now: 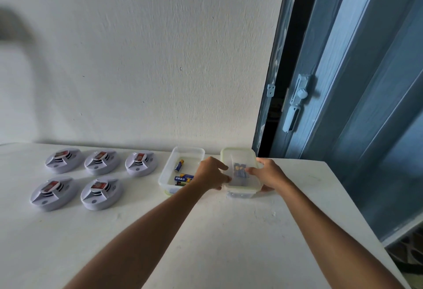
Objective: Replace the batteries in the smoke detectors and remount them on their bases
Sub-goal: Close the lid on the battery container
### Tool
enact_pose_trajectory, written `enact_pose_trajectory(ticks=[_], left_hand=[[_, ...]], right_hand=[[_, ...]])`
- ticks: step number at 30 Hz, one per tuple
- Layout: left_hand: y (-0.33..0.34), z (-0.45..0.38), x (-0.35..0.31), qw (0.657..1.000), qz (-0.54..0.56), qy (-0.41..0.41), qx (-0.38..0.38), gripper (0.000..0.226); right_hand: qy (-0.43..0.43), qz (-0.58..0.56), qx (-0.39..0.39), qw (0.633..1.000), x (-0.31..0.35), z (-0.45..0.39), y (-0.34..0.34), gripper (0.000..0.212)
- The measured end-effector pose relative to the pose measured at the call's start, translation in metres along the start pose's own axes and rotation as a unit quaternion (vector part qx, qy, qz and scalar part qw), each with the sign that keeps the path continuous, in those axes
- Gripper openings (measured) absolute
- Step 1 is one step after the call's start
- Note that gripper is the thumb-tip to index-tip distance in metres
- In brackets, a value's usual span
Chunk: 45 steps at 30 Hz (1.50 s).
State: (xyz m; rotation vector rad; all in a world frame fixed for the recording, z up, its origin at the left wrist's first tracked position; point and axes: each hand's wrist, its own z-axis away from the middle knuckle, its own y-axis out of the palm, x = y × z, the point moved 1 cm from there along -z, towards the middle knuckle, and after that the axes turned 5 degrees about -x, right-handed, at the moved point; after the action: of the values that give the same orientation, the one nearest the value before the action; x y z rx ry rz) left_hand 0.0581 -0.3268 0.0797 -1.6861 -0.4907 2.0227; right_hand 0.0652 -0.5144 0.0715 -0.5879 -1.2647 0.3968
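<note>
Both hands on lidded battery box (241,174), 3 o'clock of open battery tub (180,169).
Left hand (211,173) and right hand (269,174) grasping box sides; probably light, slick plastic, best held at the rim.

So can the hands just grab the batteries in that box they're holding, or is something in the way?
Something is in the way. A clear lid covers the right container, with its batteries underneath. The left hand and right hand hold its sides. The open container beside it has no lid.
</note>
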Motion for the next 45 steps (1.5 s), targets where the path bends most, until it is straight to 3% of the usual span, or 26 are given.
enact_pose_trajectory(ticks=[2, 4, 7, 10, 12, 15, 18, 22, 26, 45], left_hand=[[-0.017, 0.004, -0.001, 0.995, -0.066, 0.063, -0.038, 0.038], [-0.042, 0.013, 0.008, 0.98, -0.078, 0.132, -0.128, 0.026], [-0.084, 0.029, 0.041, 0.95, -0.037, 0.194, -0.243, 0.018], [-0.107, 0.041, 0.084, 0.945, -0.018, 0.179, -0.275, 0.031], [-0.107, 0.047, 0.113, 0.953, -0.014, 0.161, -0.254, 0.04], [-0.099, 0.051, 0.148, 0.978, -0.05, 0.091, -0.18, 0.077], [-0.091, 0.051, 0.16, 0.984, -0.098, 0.044, -0.141, 0.089], [-0.081, 0.043, 0.16, 0.969, -0.201, 0.077, -0.125, 0.078], [-0.076, 0.039, 0.162, 0.961, -0.233, 0.091, -0.114, 0.067], [-0.071, 0.044, 0.159, 0.951, -0.265, 0.107, -0.121, 0.056]], right_hand=[[-0.031, 0.118, -0.037, 0.992, 0.003, 0.006, -0.001, 0.046], [-0.094, 0.219, -0.127, 0.963, 0.006, 0.016, 0.002, 0.044], [-0.243, 0.14, -0.204, 0.938, 0.027, 0.043, 0.022, 0.027], [-0.322, 0.062, -0.141, 0.934, 0.046, 0.069, 0.062, 0.019], [-0.31, 0.066, -0.099, 0.943, 0.045, 0.078, 0.093, 0.027], [-0.226, 0.106, -0.067, 0.966, 0.03, 0.086, 0.131, 0.045], [-0.172, 0.15, -0.065, 0.971, 0.019, 0.087, 0.152, 0.046], [-0.169, 0.212, -0.072, 0.96, 0.016, 0.088, 0.162, 0.051], [-0.177, 0.231, -0.085, 0.953, 0.017, 0.088, 0.163, 0.046], [-0.188, 0.242, -0.124, 0.944, 0.012, 0.083, 0.165, 0.038]])
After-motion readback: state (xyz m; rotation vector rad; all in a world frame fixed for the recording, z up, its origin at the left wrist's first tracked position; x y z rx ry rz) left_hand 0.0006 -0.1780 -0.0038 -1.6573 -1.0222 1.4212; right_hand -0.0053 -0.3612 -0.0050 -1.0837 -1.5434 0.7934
